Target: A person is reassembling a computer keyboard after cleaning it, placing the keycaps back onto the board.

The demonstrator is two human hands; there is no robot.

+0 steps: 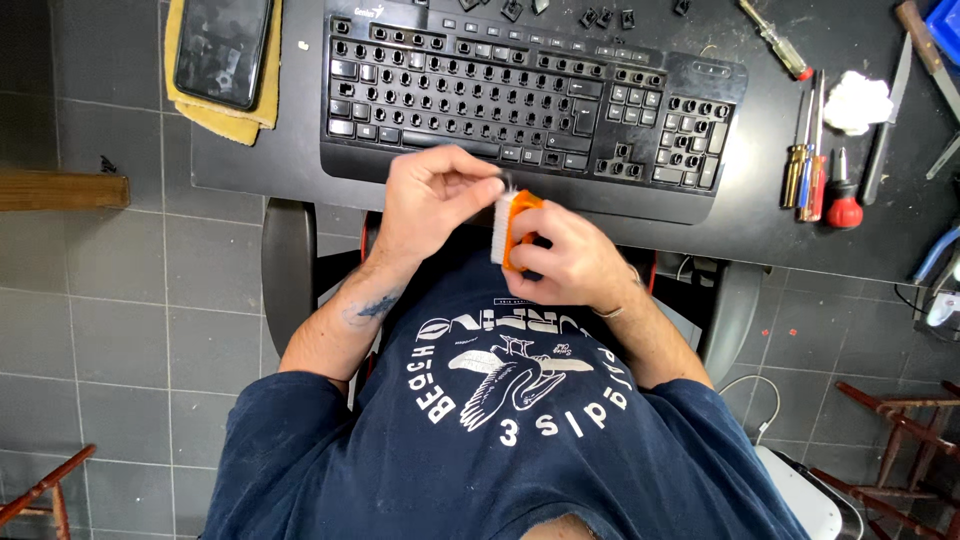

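Observation:
My right hand (572, 262) grips a small orange brush (520, 222) with white bristles, held just in front of the desk edge above my lap. My left hand (432, 195) has its fingertips pinched together against the bristles; whatever small thing it holds is hidden by the fingers. Just beyond both hands lies a black keyboard (520, 95) with its keycaps off, so bare switch posts show. Several loose black keycaps (590, 14) lie behind it at the far desk edge.
A dark phone (222, 45) rests on a yellow cloth (232, 118) at the desk's left. Right of the keyboard lie several screwdrivers (812, 160), a white wad (856, 102), a knife (885, 120) and blue-handled pliers (936, 252). Wooden chair parts (890, 420) stand on the tiled floor.

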